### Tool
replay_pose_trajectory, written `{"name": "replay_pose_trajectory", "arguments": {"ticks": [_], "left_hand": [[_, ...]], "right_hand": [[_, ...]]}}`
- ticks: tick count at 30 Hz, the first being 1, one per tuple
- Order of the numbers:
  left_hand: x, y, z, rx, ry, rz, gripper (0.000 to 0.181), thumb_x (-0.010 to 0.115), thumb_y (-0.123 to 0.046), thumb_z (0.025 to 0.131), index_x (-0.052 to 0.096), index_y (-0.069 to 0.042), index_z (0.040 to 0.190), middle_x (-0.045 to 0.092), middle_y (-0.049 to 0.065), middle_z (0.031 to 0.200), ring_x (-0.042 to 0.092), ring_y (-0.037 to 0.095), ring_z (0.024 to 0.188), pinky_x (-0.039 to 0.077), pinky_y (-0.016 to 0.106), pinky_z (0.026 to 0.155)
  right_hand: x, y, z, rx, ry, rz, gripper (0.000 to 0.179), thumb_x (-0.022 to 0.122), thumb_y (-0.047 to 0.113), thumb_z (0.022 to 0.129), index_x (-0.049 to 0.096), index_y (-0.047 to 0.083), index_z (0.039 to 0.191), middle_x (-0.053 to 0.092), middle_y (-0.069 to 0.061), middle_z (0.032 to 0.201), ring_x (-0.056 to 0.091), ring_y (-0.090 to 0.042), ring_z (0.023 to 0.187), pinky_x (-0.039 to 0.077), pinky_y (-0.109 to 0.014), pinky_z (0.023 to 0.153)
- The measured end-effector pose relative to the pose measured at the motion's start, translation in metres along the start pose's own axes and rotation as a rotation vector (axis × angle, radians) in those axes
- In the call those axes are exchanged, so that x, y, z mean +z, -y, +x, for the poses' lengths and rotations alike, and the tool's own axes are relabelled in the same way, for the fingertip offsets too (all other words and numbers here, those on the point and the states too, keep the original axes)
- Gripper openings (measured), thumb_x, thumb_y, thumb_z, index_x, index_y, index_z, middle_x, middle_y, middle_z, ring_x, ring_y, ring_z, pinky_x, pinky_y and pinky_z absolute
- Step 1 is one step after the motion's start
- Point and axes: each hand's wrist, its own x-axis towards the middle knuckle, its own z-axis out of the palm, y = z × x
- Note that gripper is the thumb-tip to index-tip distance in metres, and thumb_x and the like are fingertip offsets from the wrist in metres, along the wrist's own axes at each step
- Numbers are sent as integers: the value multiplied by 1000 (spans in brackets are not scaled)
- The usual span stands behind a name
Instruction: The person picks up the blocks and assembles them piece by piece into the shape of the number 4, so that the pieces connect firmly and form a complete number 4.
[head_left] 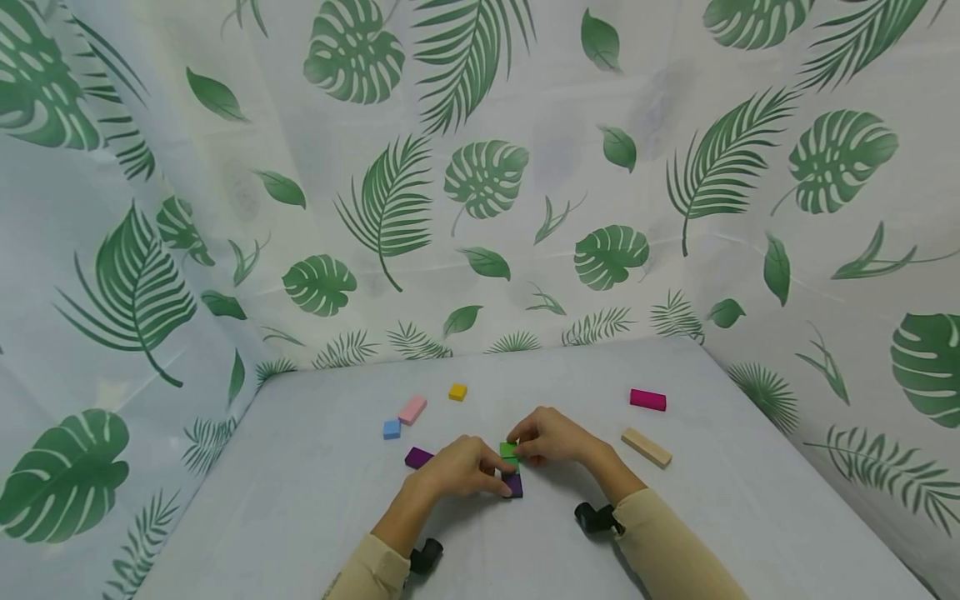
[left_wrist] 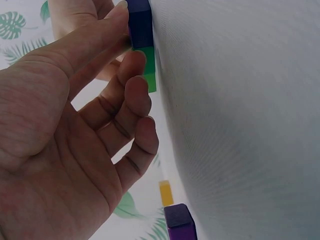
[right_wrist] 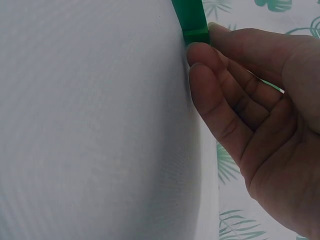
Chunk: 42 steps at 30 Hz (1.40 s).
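A short row of small blocks lies on the table between both hands. At its near end is a dark purple block (head_left: 514, 487), which looks dark blue (left_wrist: 141, 24) in the left wrist view. Beyond it come a darker green block (head_left: 513, 464) and a brighter green block (head_left: 509, 450). My left hand (head_left: 467, 467) pinches the dark block between thumb and index finger, its other fingers loosely bent beside the row. Across from it, my right hand (head_left: 552, 436) pinches the green block (right_wrist: 191, 17) at the far end with thumb and fingertips.
Left of the row lie a purple block (head_left: 418, 457), a light blue block (head_left: 392, 429), a pink block (head_left: 412, 410) and a yellow block (head_left: 458, 392). To the right are a magenta block (head_left: 648, 400) and a tan wooden block (head_left: 647, 447). Leaf-print cloth (head_left: 420, 317) surrounds the table.
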Motion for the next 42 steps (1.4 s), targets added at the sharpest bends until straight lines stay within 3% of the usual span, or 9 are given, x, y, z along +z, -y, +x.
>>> {"name": "replay_pose_trajectory", "arguments": {"ticks": [13,42], "left_hand": [[0,-1,0,20,-4,12,31,87,-27,86,82,-16,114,69,-9,72,50,1,62,39,17,55],[0,-1,0,3,-1,7,31,86,-27,86,82,-16,115,71,-9,75,51,2,63,39,18,57]], "right_hand": [[1,1,0,2,10,17,19,70,5,96,79,2,113,76,-5,79,64,-14,61,54,-27,58],[0,5,-2,1,-10,-5,23,70,5,96,76,-2,117,76,-5,79,66,-16,62,54,-28,58]]}}
